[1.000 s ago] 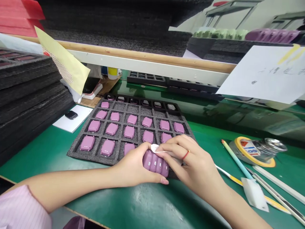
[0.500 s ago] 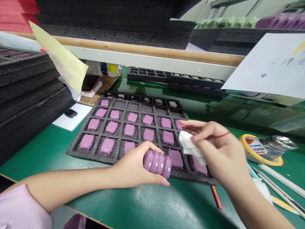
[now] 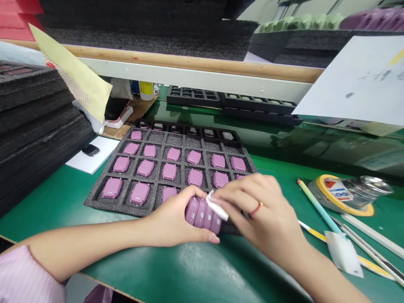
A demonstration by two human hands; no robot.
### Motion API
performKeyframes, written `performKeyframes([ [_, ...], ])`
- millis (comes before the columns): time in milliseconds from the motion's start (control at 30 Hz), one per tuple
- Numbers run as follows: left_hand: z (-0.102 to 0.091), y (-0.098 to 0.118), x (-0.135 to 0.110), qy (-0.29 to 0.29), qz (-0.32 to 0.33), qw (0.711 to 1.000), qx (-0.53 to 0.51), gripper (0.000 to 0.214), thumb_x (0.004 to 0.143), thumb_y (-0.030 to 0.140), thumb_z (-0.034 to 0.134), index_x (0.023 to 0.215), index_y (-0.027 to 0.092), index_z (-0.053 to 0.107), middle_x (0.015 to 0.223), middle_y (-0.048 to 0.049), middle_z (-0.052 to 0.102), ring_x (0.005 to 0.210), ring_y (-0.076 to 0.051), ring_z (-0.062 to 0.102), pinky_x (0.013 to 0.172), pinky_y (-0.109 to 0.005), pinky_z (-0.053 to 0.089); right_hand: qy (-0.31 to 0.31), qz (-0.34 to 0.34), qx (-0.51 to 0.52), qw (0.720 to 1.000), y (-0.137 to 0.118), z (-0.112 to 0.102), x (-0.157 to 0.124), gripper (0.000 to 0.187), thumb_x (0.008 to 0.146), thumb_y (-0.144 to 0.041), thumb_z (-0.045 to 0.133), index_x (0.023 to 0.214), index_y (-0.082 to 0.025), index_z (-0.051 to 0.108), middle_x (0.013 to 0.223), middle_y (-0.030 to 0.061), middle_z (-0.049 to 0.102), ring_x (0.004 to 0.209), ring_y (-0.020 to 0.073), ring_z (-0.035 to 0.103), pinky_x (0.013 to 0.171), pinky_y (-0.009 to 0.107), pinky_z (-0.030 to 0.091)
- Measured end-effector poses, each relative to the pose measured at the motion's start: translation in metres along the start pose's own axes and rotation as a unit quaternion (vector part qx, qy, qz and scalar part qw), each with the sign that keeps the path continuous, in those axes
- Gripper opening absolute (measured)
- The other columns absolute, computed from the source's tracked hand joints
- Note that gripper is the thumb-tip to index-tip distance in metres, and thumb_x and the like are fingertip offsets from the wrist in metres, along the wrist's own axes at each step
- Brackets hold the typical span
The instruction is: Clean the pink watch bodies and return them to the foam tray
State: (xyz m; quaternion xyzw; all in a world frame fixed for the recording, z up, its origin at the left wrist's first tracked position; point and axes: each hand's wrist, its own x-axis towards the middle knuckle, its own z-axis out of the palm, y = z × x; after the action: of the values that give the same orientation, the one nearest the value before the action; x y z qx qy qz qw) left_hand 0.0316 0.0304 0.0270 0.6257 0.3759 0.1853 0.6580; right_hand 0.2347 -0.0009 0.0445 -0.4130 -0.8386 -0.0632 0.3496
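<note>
Several purple watch cases [image 3: 201, 214] are stacked side by side in my left hand [image 3: 176, 219], whose fingers and thumb wrap round the row. My right hand [image 3: 259, 206] pinches a folded white wipe [image 3: 217, 206] and holds it against the right part of that row. Beneath and behind both hands lies a black foam tray [image 3: 126, 208]. Its compartments hold more purple watch cases [image 3: 140, 193], and dark watch pieces [image 3: 208, 133] stand along its far row. My right hand hides the tray's near right corner.
On the right are a bottle with a metal top [image 3: 369, 189], a yellow tape roll [image 3: 325, 189], pens [image 3: 318, 206] and a white pad [image 3: 344, 252]. At left stand stacked black foam trays [image 3: 31, 126] and a white paper [image 3: 101, 158] bearing a black watch piece [image 3: 90, 150]. A shelf [image 3: 189, 78] crosses above.
My right hand has moved left and down, bringing the white wipe from above the tray onto the watch cases. My left hand still grips the row, nearly in the same place.
</note>
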Motion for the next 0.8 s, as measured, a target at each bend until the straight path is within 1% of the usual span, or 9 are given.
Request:
performKeyframes([
  [100,-0.001,0.001,-0.001,-0.012,-0.004,1.0,-0.003,0.062,0.061,0.031,0.091,0.112,0.024,0.056,0.099,-0.0007,0.067,0.09,-0.021,0.062,0.083,-0.038,0.05,0.041,0.022,-0.041,0.998,0.016,-0.004,0.002,0.006,0.094,-0.016,0.068,0.094,-0.022,0.067,0.086,0.0022,0.073,0.081,0.0197,0.064,0.072,0.037,0.044],
  [167,-0.001,0.0,-0.002,-0.019,-0.008,1.0,-0.023,0.062,0.062,0.032,0.09,0.114,0.024,0.055,0.102,-0.0031,0.068,0.095,-0.023,0.065,0.088,-0.042,0.05,0.045,0.031,-0.041,0.998,0.017,-0.012,0.003,0.009,0.093,-0.015,0.069,0.096,-0.024,0.066,0.087,0.0024,0.073,0.081,0.0197,0.064,0.072,0.037,0.045],
  [233,-0.001,0.0,-0.001,-0.022,-0.013,0.999,-0.038,0.062,0.063,0.032,0.09,0.113,0.023,0.054,0.101,-0.0036,0.068,0.094,-0.023,0.065,0.086,-0.042,0.05,0.014,0.017,-0.017,1.0,0.007,-0.02,0.005,0.011,0.094,-0.016,0.068,0.099,-0.025,0.066,0.088,0.0023,0.073,0.081,0.0194,0.064,0.074,0.037,0.046],
  [333,0.001,0.0,0.0,-0.008,0.0,0.999,-0.033,0.062,0.061,0.028,0.09,0.111,0.022,0.055,0.1,-0.0021,0.067,0.09,-0.02,0.062,0.08,-0.036,0.049,-0.091,-0.008,0.067,0.994,-0.01,-0.025,0.004,0.007,0.098,-0.02,0.063,0.098,-0.025,0.067,0.086,0.0016,0.072,0.078,0.0178,0.062,0.072,0.036,0.045],
  [400,0.002,0.0,0.001,0.004,0.011,1.0,-0.016,0.061,0.06,0.027,0.09,0.111,0.022,0.057,0.101,-0.0012,0.066,0.09,-0.019,0.06,0.079,-0.034,0.048,-0.141,-0.004,0.093,0.986,-0.013,-0.023,0.002,0.012,0.101,-0.022,0.058,0.093,-0.023,0.066,0.084,0.0021,0.071,0.076,0.0175,0.06,0.07,0.035,0.043],
  [600,0.001,0.001,0.0,0.003,-0.013,1.0,-0.01,0.062,0.061,0.03,0.091,0.111,0.023,0.055,0.097,0.0003,0.066,0.089,-0.019,0.061,0.084,-0.036,0.049,-0.049,0.015,-0.01,0.999,0.01,-0.021,0.0,0.005,0.098,-0.019,0.062,0.097,-0.021,0.066,0.086,0.0032,0.072,0.078,0.0197,0.06,0.072,0.038,0.042],
  [667,0.0,0.001,0.0,0.004,-0.008,1.0,-0.007,0.062,0.061,0.031,0.091,0.111,0.023,0.055,0.099,-0.0006,0.066,0.09,-0.02,0.061,0.084,-0.037,0.049,-0.076,0.029,0.059,0.995,0.008,-0.025,0.002,0.006,0.096,-0.018,0.064,0.096,-0.023,0.066,0.085,0.0012,0.072,0.078,0.0175,0.062,0.073,0.035,0.046],
  [733,0.0,0.0,0.001,0.006,0.015,1.0,0.0,0.062,0.06,0.032,0.091,0.11,0.022,0.056,0.103,-0.0019,0.066,0.092,-0.02,0.061,0.084,-0.036,0.049,-0.139,0.029,0.136,0.981,0.002,-0.028,0.002,0.008,0.097,-0.017,0.063,0.095,-0.024,0.066,0.086,-0.0002,0.072,0.079,0.0158,0.063,0.075,0.033,0.049],
  [800,0.0,-0.001,0.003,0.009,0.029,1.0,-0.003,0.062,0.059,0.032,0.092,0.11,0.022,0.057,0.105,-0.0026,0.067,0.094,-0.02,0.062,0.085,-0.036,0.049,-0.167,0.017,0.147,0.975,-0.001,-0.028,0.001,0.008,0.099,-0.019,0.061,0.095,-0.024,0.065,0.087,0.0005,0.072,0.081,0.0165,0.063,0.075,0.034,0.049],
])
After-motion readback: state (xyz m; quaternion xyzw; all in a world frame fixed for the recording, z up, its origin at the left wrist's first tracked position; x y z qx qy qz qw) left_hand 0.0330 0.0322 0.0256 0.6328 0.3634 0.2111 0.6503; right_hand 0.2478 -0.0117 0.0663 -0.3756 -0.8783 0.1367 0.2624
